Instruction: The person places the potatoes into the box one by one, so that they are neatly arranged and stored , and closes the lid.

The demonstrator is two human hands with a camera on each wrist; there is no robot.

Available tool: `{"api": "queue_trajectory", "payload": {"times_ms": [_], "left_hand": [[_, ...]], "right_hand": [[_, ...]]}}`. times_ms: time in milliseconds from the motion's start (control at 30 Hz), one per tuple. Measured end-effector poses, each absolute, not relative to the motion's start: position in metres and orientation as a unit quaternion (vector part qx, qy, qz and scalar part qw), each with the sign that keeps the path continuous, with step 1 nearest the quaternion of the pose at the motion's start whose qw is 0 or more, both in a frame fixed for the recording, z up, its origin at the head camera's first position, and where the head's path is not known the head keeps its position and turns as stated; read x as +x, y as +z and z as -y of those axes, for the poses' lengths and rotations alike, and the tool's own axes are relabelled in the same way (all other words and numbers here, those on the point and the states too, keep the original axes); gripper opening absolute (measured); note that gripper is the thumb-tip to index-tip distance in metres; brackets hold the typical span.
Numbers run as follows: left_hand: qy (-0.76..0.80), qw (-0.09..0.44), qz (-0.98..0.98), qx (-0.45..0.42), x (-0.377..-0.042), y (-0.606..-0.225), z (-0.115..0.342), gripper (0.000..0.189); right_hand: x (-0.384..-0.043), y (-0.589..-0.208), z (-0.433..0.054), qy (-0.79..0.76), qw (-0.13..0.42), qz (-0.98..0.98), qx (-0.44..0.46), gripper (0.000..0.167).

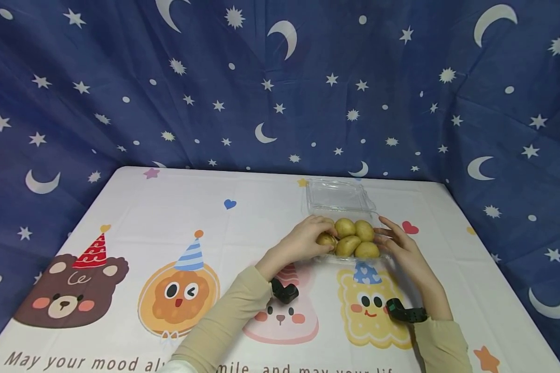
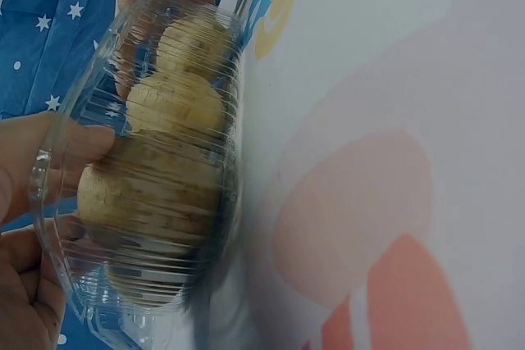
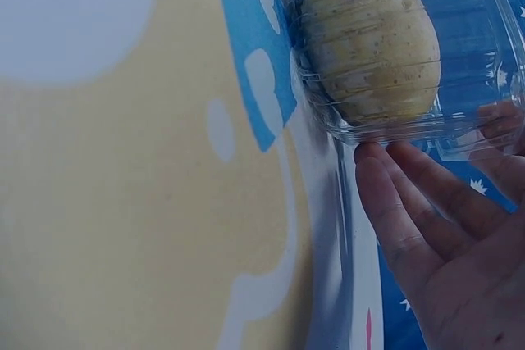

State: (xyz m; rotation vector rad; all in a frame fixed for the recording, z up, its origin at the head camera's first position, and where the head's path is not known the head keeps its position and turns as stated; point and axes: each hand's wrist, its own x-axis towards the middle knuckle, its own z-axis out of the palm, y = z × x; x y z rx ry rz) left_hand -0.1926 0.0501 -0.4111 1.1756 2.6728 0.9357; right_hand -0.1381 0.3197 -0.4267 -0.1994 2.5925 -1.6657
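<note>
A clear plastic clamshell box (image 3: 472, 55) holds several yellow-brown potatoes (image 1: 348, 245) and stands on the table's right half. Its lid (image 1: 337, 196) lies folded back towards the far edge. My left hand (image 1: 308, 237) reaches over the box's left end, thumb and fingers curled round the leftmost potato (image 1: 325, 240). Through the ribbed wall in the left wrist view, the thumb (image 2: 97, 143) shows inside the rim beside that potato. At the opposite end, my right hand (image 1: 403, 249) has its fingers extended, with fingertips (image 3: 369, 153) right at the box's outer wall.
A white tablecloth (image 1: 121, 207) printed with cartoon faces, hearts and stars covers the table. Behind it and at both sides hangs a dark blue curtain (image 1: 214, 124) with moons and stars. Each wrist wears a black band device (image 1: 407, 312).
</note>
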Motion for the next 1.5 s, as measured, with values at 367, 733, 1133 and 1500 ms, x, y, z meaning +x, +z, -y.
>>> {"api": "queue_trajectory", "payload": {"times_ms": [367,733,1133,1500], "left_hand": [[0.317,0.032,-0.862,0.394,-0.193,-0.406,-0.047,0.025],[0.350,0.031,-0.854,0.384,-0.191,-0.401,-0.047,0.025],[0.381,0.006,-0.855,0.353,-0.190,-0.400,-0.044,0.019],[0.405,0.001,-0.852,0.331,-0.194,-0.399,-0.042,0.020]], "right_hand": [[-0.137,-0.426,-0.319,-0.538,0.025,-0.840,-0.070,0.055],[-0.134,-0.425,-0.323,-0.538,0.024,-0.839,-0.071,0.055],[-0.141,-0.422,-0.319,-0.531,0.028,-0.845,-0.062,0.055],[-0.141,-0.422,-0.325,-0.511,0.015,-0.858,-0.057,0.056]]}}
